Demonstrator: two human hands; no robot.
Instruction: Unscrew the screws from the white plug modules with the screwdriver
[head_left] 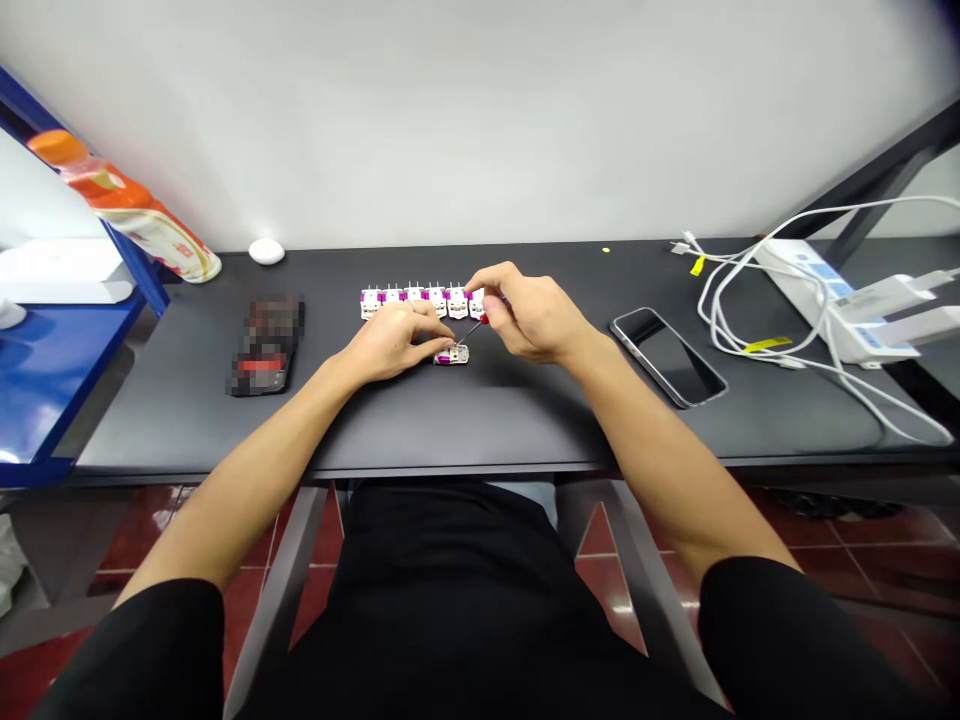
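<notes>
A small white-and-magenta plug part [452, 354] lies on the black desk [480, 420], pinched by the fingertips of my left hand [394, 342]. My right hand [525, 312] is closed round a small screwdriver [474, 328] with a red handle, its thin shaft angled down to the part. Just behind both hands stands a row of several matching white-and-magenta parts [420, 298], their prongs up.
A black phone [667, 355] lies face up right of my hands. Further right are white cables [757, 300] and a white power strip [832, 300]. At left lie a dark blurred item [266, 345], a white puck [266, 251], an orange-capped bottle [135, 210] and a blue shelf [45, 370].
</notes>
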